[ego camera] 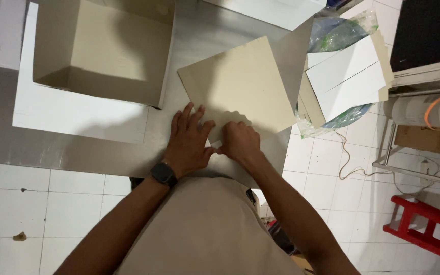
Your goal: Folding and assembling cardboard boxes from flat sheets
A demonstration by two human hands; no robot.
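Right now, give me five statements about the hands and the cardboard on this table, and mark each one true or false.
1. Both hands press on the near edge of the flat cardboard sheet. True.
2. The left hand lies flat with fingers spread. True.
3. The right hand holds a pair of scissors. False: it holds no tool, and its fingers are curled on the sheet's edge.
4. The open cardboard box stands to the right of the sheet. False: it stands to the left.
5. A wristwatch sits on the right wrist. False: it is on the left wrist.
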